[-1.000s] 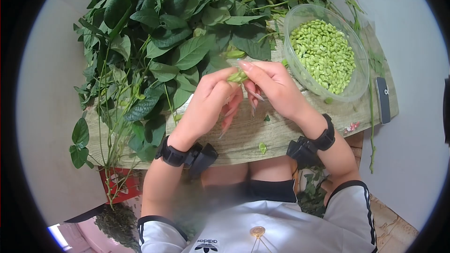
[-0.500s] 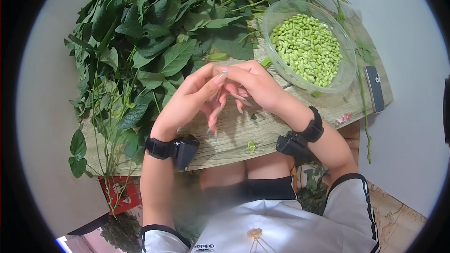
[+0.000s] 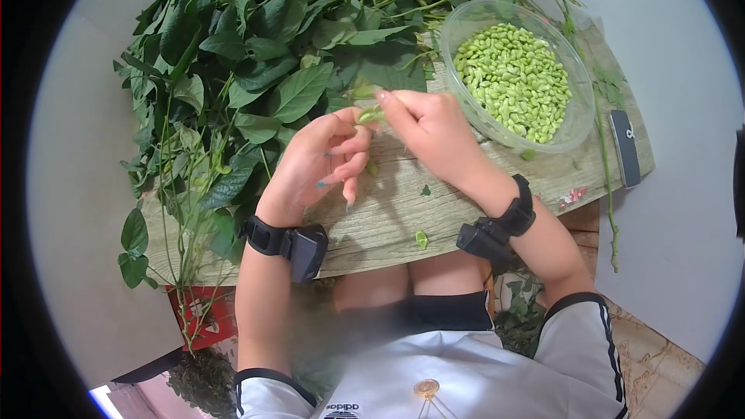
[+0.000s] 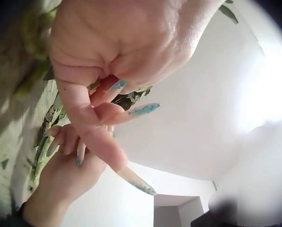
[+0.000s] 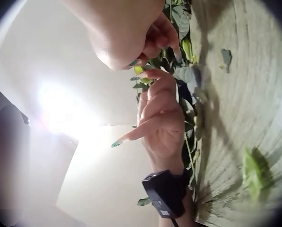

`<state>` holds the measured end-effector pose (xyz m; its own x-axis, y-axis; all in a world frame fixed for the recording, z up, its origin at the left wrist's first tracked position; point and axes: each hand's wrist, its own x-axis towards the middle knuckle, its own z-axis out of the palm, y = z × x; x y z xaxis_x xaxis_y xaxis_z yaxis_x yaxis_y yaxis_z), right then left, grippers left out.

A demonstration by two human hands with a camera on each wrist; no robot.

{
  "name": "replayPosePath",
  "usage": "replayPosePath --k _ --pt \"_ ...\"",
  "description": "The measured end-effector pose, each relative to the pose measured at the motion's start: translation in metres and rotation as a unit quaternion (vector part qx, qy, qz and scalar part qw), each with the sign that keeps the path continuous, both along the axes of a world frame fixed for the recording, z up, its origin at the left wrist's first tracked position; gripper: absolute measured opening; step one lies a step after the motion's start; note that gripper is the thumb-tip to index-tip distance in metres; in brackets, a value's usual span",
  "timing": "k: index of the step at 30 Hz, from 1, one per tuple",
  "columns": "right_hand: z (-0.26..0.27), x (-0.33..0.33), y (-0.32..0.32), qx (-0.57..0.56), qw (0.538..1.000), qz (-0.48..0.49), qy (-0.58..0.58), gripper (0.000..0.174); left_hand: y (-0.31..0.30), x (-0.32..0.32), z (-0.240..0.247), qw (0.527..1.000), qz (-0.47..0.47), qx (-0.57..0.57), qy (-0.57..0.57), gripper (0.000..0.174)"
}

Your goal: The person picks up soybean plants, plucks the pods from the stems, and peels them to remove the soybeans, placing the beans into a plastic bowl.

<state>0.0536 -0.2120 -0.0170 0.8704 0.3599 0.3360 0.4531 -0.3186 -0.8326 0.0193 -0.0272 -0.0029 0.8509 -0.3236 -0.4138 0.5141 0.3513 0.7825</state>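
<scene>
A small green pod (image 3: 371, 114) lies between the two hands, above the wooden table. My left hand (image 3: 314, 159) pinches it, palm turned up and the other fingers bent loosely. From the right, my right hand (image 3: 434, 136) has thumb and forefinger at the same pod, its other fingers hidden in the head view. The right wrist view shows the green pod (image 5: 139, 71) between the fingertips of both hands. In the left wrist view, my left hand (image 4: 126, 42) hides the pod. A blurred green piece (image 3: 372, 167) shows just below the hands.
Leafy stems (image 3: 264, 54) cover the table's left and back. A clear tub (image 3: 580, 109) holding green beans (image 3: 516, 81) stands at the right, with a phone (image 3: 625, 147) beyond it. One green scrap (image 3: 421, 240) lies near the front edge of the table (image 3: 372, 244).
The fingertips were close together half a second ago, with the pod hidden; now they are slightly apart and the pod shows. My left palm has turned upward.
</scene>
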Motion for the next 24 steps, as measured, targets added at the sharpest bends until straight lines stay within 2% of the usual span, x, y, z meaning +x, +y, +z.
replayPosePath --k 2,4,8,10,11,17,19,20,22,23,24 --pt "0.004 0.002 -0.004 -0.002 1.0 -0.017 0.013 0.035 0.005 0.003 -0.006 0.999 -0.012 -0.042 -0.024 0.025" --pt "0.004 0.005 -0.006 0.006 1.0 -0.021 0.001 0.036 0.003 0.003 -0.004 0.996 0.029 -0.077 -0.02 0.026" --pt "0.006 0.002 -0.005 -0.002 1.0 -0.01 -0.011 0.037 -0.006 -0.006 0.01 0.998 0.038 -0.045 -0.014 0.027" --pt "0.001 0.003 -0.003 0.02 0.999 0.025 -0.016 0.036 0.003 -0.003 0.002 0.994 -0.082 -0.054 -0.05 0.026" --pt "0.0 0.003 -0.003 0.021 0.999 0.025 -0.015 0.036 0.004 -0.002 0.0 0.994 -0.083 -0.053 -0.049 0.026" --pt "-0.007 0.005 -0.002 -0.04 0.993 0.056 -0.091 0.036 0.005 -0.002 -0.002 0.995 -0.095 0.009 -0.027 0.024" --pt "-0.008 0.005 -0.001 -0.049 0.99 0.063 -0.112 0.037 -0.002 -0.007 0.002 0.996 -0.062 0.057 -0.009 0.024" --pt "-0.005 0.005 -0.002 -0.048 0.99 0.063 -0.113 0.037 -0.001 -0.006 0.002 0.996 -0.063 0.058 -0.009 0.024" --pt "0.002 0.004 -0.005 -0.056 0.997 0.056 -0.018 0.039 0.005 -0.003 0.002 0.997 -0.06 0.044 -0.009 0.024" --pt "0.001 0.004 -0.005 -0.054 0.997 0.056 -0.018 0.039 0.007 -0.004 0.001 0.997 -0.06 0.045 -0.009 0.024" --pt "0.0 0.006 -0.005 -0.081 0.995 0.047 -0.027 0.039 0.009 -0.004 0.0 0.991 -0.039 0.112 -0.063 0.022"
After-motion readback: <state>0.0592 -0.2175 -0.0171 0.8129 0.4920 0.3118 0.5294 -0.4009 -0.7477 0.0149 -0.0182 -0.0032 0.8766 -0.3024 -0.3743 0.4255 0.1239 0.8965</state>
